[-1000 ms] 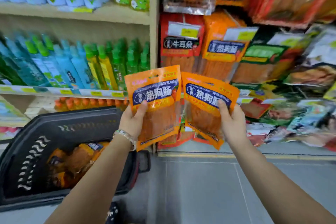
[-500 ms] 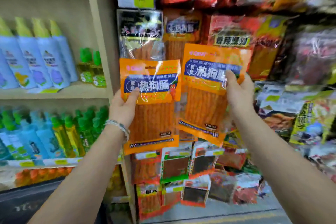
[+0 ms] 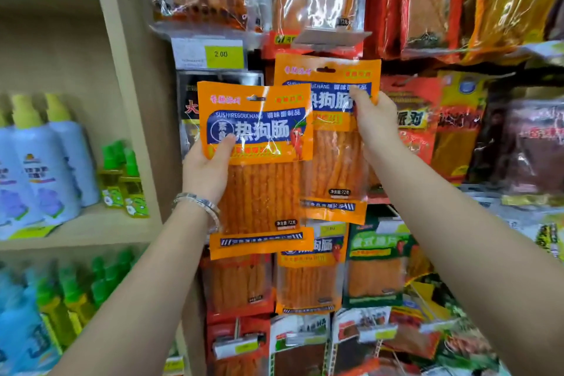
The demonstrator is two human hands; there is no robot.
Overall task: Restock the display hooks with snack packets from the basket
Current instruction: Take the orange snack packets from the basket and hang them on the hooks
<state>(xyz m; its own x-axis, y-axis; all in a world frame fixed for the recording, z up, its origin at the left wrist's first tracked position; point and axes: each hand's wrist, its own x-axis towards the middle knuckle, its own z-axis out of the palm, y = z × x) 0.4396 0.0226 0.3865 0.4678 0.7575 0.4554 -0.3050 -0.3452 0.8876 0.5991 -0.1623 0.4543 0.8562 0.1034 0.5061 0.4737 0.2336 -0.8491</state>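
Orange front packet [image 3: 262,192] sits upright in the left hand [image 3: 207,171], gripped at its left edge with the thumb on the blue label and a bracelet [image 3: 198,204] at the wrist. The right hand [image 3: 377,125] pinches the rear packet [image 3: 332,168], raised slightly higher. Behind, hanging packets [image 3: 308,278] crowd the display; bottles [image 3: 52,168] line the shelf [image 3: 91,226] at left.

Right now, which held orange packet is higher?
The right packet, in the right hand, sits just under the label holder; the left packet, in the left hand, is lower.
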